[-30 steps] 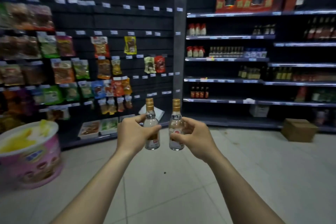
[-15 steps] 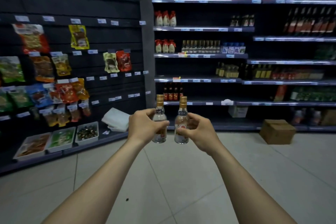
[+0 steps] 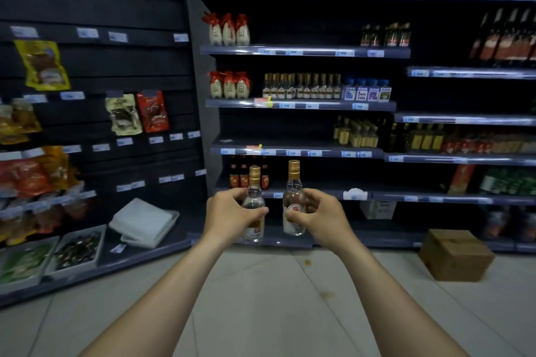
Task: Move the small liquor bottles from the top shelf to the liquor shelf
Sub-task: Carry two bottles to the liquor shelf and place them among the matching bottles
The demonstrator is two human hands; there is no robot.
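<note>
My left hand (image 3: 229, 213) grips a small clear liquor bottle (image 3: 254, 191) with a gold cap, held upright. My right hand (image 3: 320, 216) grips a second small clear bottle (image 3: 293, 197) with a gold cap and a red-and-white label, also upright. The two bottles are side by side at chest height, a small gap between them. Straight ahead stands the liquor shelf unit (image 3: 301, 105). A row of several matching gold-capped small bottles (image 3: 301, 86) stands on its middle shelf.
White jars with red tops (image 3: 227, 30) fill the upper left shelves, blue-labelled bottles (image 3: 367, 90) stand right of the row. A cardboard box (image 3: 455, 255) lies on the floor at right. Snack racks (image 3: 46, 65) and a stack of white trays (image 3: 143, 223) line the left wall.
The view has swung right and closed in on the liquor shelves, which now look larger. Both hands keep the same hold on the bottles, held together in front of me.
</note>
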